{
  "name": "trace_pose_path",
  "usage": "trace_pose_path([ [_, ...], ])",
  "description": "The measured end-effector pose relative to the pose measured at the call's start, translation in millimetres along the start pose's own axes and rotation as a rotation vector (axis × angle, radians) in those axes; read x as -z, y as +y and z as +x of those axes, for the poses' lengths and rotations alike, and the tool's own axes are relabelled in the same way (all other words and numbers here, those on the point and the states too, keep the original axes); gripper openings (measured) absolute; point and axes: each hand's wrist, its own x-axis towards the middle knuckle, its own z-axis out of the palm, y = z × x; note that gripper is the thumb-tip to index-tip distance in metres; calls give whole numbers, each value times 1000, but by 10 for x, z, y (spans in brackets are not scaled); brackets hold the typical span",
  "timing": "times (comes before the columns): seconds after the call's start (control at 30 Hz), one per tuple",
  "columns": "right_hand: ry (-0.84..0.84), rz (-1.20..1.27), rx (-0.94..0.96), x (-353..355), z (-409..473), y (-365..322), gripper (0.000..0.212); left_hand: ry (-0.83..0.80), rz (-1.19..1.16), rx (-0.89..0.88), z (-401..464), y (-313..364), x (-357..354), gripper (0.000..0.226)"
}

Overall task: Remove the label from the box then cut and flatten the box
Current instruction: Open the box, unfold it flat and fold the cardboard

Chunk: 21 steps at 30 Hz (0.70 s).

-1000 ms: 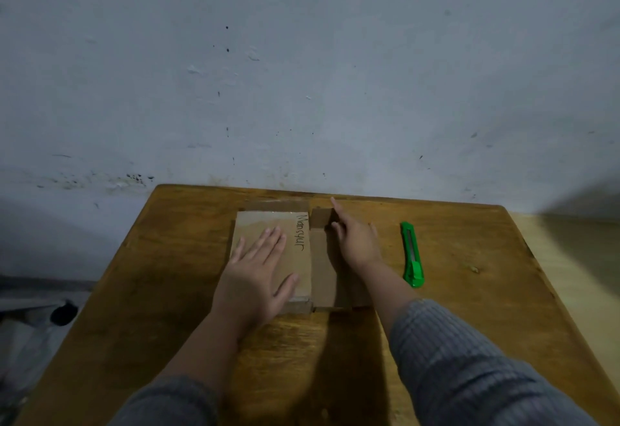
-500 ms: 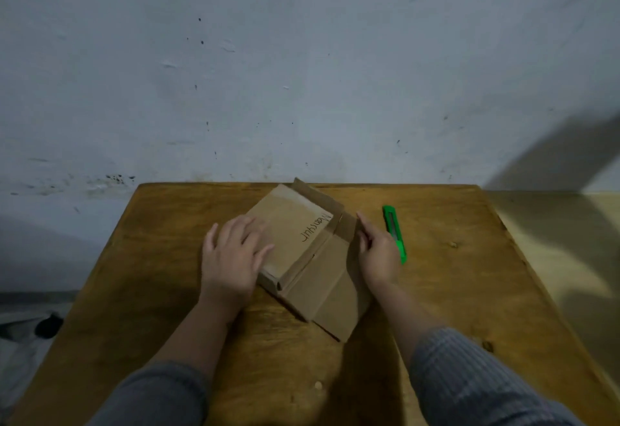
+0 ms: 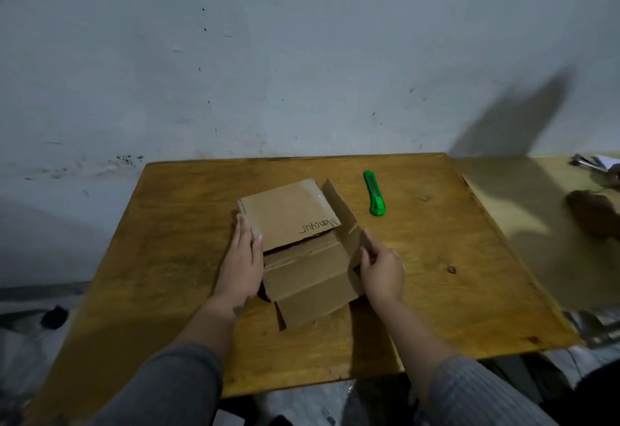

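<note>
The tabletop (image 3: 167,258) carries the box (image 3: 295,224) near its middle, a little toward the far edge. The box is partly collapsed: one broad panel with handwriting lies on top at the far side, and lower panels and flaps step out from under it toward the near edge. Its long axis runs roughly from the far edge to the near edge, turned slightly so the near end leans toward the right edge.

The box sits straight ahead of the person, between the two hands. The left hand (image 3: 243,258) lies open along the box's left side, fingers extended and thumb touching the top panel's edge. The right hand (image 3: 382,268) is at the right side, fingers curled around the upright side flap; it looks like a light pinch on that flap. Both hands are about equally near, so flattening seems to turn on pressing the raised right flap and top panel down onto the tabletop.

The cutter (image 3: 375,192) lies apart from the box toward the far right corner, nearer the right hand, its length running roughly far to near.

Hard to make out: a dark gap under the top panel hides the inside. No label is visible on the faces shown; whether one sits underneath cannot be told. Whether the cutter's blade is out is unclear. Objects beyond the right edge are dim and cut off.
</note>
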Motion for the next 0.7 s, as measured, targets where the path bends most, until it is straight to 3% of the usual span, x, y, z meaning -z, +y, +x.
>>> trace_pose_path([
  [0.2, -45, -324, -40, 258, -350, 300, 37, -37, -26, 4, -301, 7, 19, 55],
  [0.3, -85, -362, -6, 384, -419, 356, 42, -35, -52, -8, -431, 3, 6, 54],
  [0.37, -68, -300, 140, 446, -404, 336, 46, -52, -52, -16, -472, 15, 10, 53],
  [0.5, -16, -245, 605, 480, -318, 188, 45, -103, -118, -15, -532, 61, 33, 52],
  [0.63, -227, -380, 686, 415, -230, 74, 46, -117, -125, -25, -533, 29, 49, 52],
  [0.7, -243, -406, 706, 380, -211, 95, 46, -122, -120, -37, -539, -9, 50, 52],
])
